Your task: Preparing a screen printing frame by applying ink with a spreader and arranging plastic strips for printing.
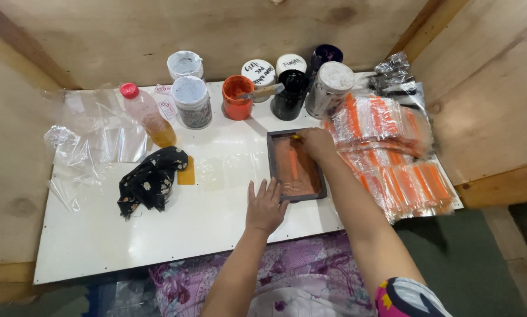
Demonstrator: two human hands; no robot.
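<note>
A small dark-framed printing screen with an orange-stained mesh lies on the white table. My left hand rests flat on the table, fingers spread, pressing the frame's near left corner. My right hand is closed on a small squeegee at the far end of the screen, where a yellow tip shows by its fingers. A streak of orange ink runs down the mesh.
Several paint pots stand along the back: an open orange pot with a stick, a black one, white-lidded jars. A red-capped bottle, a black floral cloth, clear plastic bags lie left. Stacks of orange-printed bags fill the right.
</note>
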